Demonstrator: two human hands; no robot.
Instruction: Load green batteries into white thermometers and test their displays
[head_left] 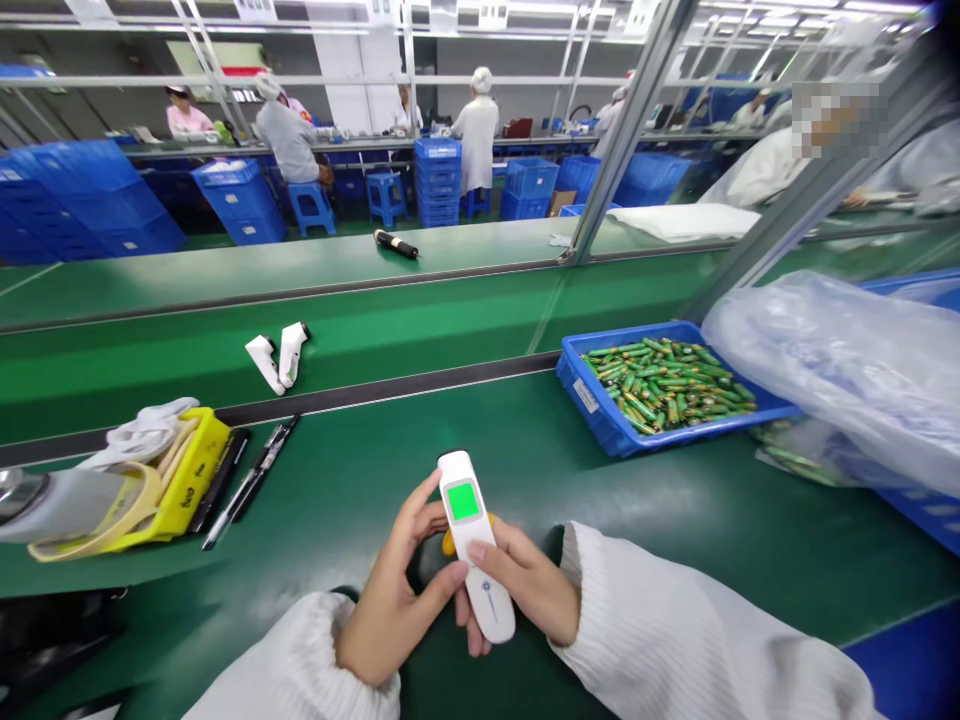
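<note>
I hold a white handheld thermometer (474,545) with a lit green screen in both hands, low in the middle of the view. My left hand (394,590) wraps its left side, thumb against the body. My right hand (529,585) grips its right side, fingers curled under it. An orange part shows just behind the device. Two more white thermometers (277,358) lie on the green conveyor belt beyond.
A blue tray (600,420) of green batteries stands at the right, next to a clear plastic bag (840,370). A yellow holder (176,480), white cloth and pens lie at the left. A black tool (396,244) lies on the far table. Several people work at benches behind.
</note>
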